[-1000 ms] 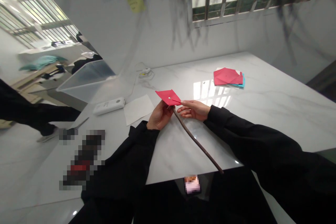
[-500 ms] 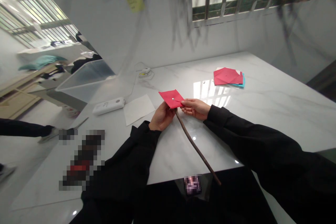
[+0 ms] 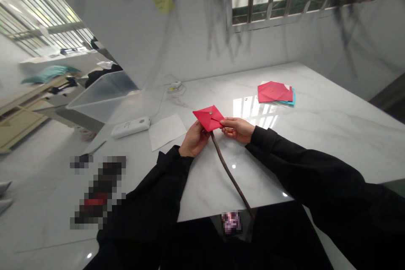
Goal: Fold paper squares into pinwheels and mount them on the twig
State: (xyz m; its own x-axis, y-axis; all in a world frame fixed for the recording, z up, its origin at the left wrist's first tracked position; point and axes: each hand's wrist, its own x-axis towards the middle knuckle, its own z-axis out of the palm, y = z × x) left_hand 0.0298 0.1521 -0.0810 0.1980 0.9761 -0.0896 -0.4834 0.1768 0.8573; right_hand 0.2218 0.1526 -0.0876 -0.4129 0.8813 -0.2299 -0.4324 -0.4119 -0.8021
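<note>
A red paper pinwheel (image 3: 206, 119) with a small metallic pin at its middle is up in front of me over the table. From it a thin brown wooden stick (image 3: 228, 171) slants down past the table's front edge. My left hand (image 3: 193, 140) is closed around the pinwheel from below, at the top of the stick; some of its fingers are hidden behind the paper. Thumb and fingers of my right hand (image 3: 238, 129) pinch the paper's right corner.
Red, white and blue paper sheets (image 3: 275, 93) lie stacked at the back right of the marble-patterned table (image 3: 335, 135). Left of my hands are a white sheet (image 3: 167, 131) and a white oblong device (image 3: 130, 127). A clear plastic bin (image 3: 104, 93) stands farther left.
The pinwheel has tilted, showing more of its face, and the stick's lower end has swung left. At the far left, a walking person's leg has mostly left the view.
</note>
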